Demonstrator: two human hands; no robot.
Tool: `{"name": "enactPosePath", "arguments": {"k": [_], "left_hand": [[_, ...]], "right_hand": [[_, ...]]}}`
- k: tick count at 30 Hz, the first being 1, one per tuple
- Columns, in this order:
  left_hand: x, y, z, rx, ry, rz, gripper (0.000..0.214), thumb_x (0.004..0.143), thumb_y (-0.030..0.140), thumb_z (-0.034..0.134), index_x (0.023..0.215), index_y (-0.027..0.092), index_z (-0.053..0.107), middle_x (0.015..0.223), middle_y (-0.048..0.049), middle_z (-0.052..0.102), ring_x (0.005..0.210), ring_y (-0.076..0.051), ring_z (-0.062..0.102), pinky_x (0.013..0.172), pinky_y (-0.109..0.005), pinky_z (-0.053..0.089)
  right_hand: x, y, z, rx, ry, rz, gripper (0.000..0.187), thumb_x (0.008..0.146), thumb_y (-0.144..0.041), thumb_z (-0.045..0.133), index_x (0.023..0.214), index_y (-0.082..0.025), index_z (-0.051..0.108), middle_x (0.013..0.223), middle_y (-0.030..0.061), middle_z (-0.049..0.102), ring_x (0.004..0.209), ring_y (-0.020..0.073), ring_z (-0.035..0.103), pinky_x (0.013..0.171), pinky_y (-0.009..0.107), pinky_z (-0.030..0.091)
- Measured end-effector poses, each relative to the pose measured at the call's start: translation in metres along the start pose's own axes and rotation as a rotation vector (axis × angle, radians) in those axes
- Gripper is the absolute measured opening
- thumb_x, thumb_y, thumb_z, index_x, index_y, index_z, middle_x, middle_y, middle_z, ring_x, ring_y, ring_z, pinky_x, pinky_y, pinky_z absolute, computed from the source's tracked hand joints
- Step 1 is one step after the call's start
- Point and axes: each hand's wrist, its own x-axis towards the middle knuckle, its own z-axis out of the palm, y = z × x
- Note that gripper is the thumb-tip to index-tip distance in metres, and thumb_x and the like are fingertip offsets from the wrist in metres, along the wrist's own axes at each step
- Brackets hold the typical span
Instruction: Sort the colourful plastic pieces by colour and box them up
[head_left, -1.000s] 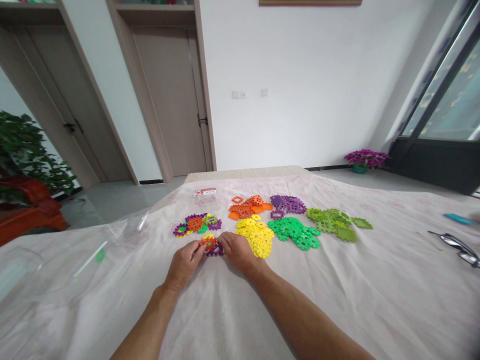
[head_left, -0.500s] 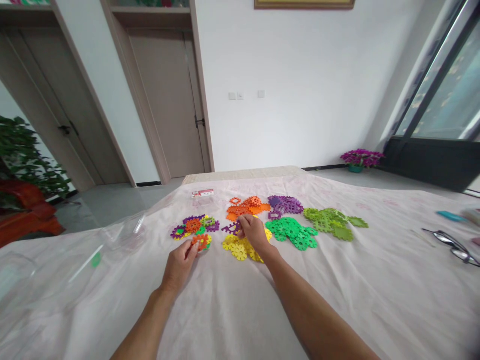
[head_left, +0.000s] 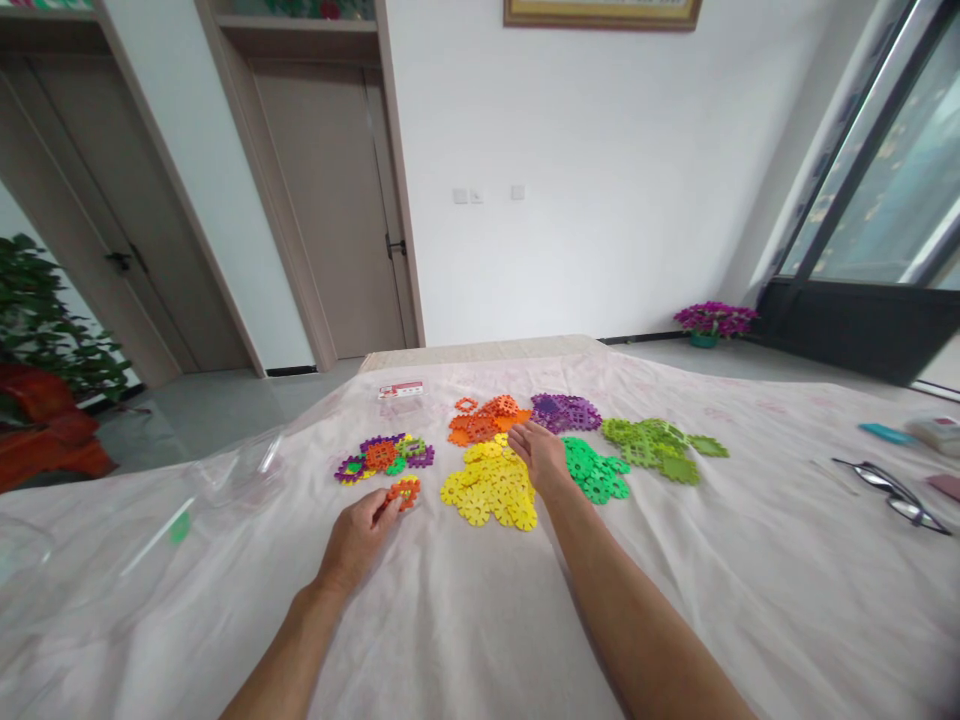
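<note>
My left hand (head_left: 360,535) is closed on the edge of an orange plastic interlocking piece (head_left: 405,492) with yellow showing at it, just above the cloth. Behind it lies a joined cluster (head_left: 382,456) of purple, orange, green and yellow pieces. My right hand (head_left: 541,456) has its fingers stretched out over the meeting point of the sorted piles, with nothing visible in it. Around it are the yellow pile (head_left: 489,485), the orange pile (head_left: 480,425), the purple pile (head_left: 570,412) and the green pile (head_left: 596,472), which my right hand partly covers.
A light green pile (head_left: 656,445) lies farther right. Eyeglasses (head_left: 892,490) and a blue item (head_left: 886,433) are at the right side. Clear plastic containers (head_left: 244,480) stand on the left, and a labelled clear package (head_left: 401,392) lies at the back of the cloth-covered table (head_left: 465,620).
My right hand has moved right, from above the yellow pile toward the purple pile, and its fingers have straightened. The purple piece it held is out of sight. My left hand keeps its orange piece.
</note>
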Motion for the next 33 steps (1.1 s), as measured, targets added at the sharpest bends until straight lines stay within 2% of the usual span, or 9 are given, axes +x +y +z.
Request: {"name": "enactPosePath", "arguments": {"k": [7,12,16,19,23,28,31,33], "left_hand": [[0.0,-0.004,0.001,0.057,-0.004,0.035,0.038,0.095,0.046,0.044,0.071,0.021,0.058,0.066,0.0006,0.063,0.062,-0.014,0.057,0.061,-0.023,0.04],[-0.001,0.0,-0.003,-0.068,-0.045,-0.016,0.034,0.094,0.047,0.045,0.089,0.022,0.066,0.079,-0.0011,0.071,0.073,-0.017,0.066,0.07,-0.025,0.047],[-0.001,0.001,-0.004,-0.15,-0.074,-0.015,0.032,0.093,0.046,0.048,0.1,0.023,0.069,0.087,-0.0018,0.075,0.077,-0.018,0.07,0.072,-0.025,0.05],[-0.002,0.0,-0.003,-0.173,-0.097,0.006,0.033,0.093,0.047,0.049,0.105,0.023,0.069,0.092,-0.0023,0.076,0.08,-0.019,0.071,0.073,-0.025,0.051],[-0.002,0.001,-0.003,-0.167,-0.121,0.019,0.034,0.093,0.049,0.049,0.107,0.025,0.07,0.1,-0.0023,0.076,0.087,-0.019,0.072,0.076,-0.025,0.053],[-0.001,-0.002,-0.002,-0.148,-0.08,0.02,0.036,0.096,0.047,0.045,0.109,0.024,0.07,0.102,-0.0028,0.077,0.087,-0.019,0.072,0.079,-0.027,0.053],[-0.001,-0.004,-0.001,-0.125,-0.066,0.021,0.035,0.096,0.046,0.046,0.106,0.023,0.071,0.097,-0.0028,0.077,0.087,-0.019,0.072,0.08,-0.027,0.054],[-0.001,-0.005,0.0,-0.133,-0.077,0.019,0.034,0.096,0.046,0.047,0.106,0.024,0.071,0.096,-0.0027,0.077,0.087,-0.019,0.073,0.08,-0.027,0.054]], "right_hand": [[-0.031,0.022,0.023,-0.383,-0.284,-0.125,0.027,0.076,-0.014,0.057,0.1,-0.014,0.066,0.081,0.0034,0.072,0.061,0.0112,0.066,0.056,0.021,0.054],[-0.062,0.04,0.036,-0.739,-0.591,-0.362,0.023,0.086,-0.024,0.055,0.102,-0.018,0.07,0.089,0.003,0.074,0.071,0.0141,0.068,0.066,0.025,0.054],[-0.091,0.041,0.044,-1.01,-0.858,-0.62,0.021,0.092,-0.03,0.059,0.106,-0.021,0.072,0.103,0.0043,0.074,0.087,0.0163,0.067,0.079,0.026,0.051],[-0.107,0.04,0.048,-1.133,-0.976,-0.726,0.018,0.094,-0.027,0.059,0.105,-0.022,0.072,0.101,0.0041,0.073,0.091,0.016,0.066,0.08,0.024,0.046],[-0.111,0.042,0.048,-1.202,-0.981,-0.771,0.019,0.097,-0.026,0.054,0.097,-0.02,0.073,0.093,0.004,0.073,0.086,0.0155,0.065,0.076,0.023,0.043],[-0.102,0.043,0.046,-1.183,-0.924,-0.727,0.02,0.094,-0.023,0.054,0.094,-0.02,0.073,0.093,0.0035,0.074,0.084,0.0157,0.065,0.074,0.023,0.043],[-0.092,0.045,0.046,-1.099,-0.804,-0.637,0.02,0.09,-0.025,0.054,0.087,-0.02,0.073,0.078,0.001,0.071,0.072,0.0149,0.063,0.067,0.023,0.042],[-0.081,0.046,0.044,-0.987,-0.648,-0.54,0.022,0.088,-0.026,0.051,0.084,-0.019,0.071,0.067,-0.0008,0.066,0.063,0.0143,0.059,0.061,0.022,0.042]]}}
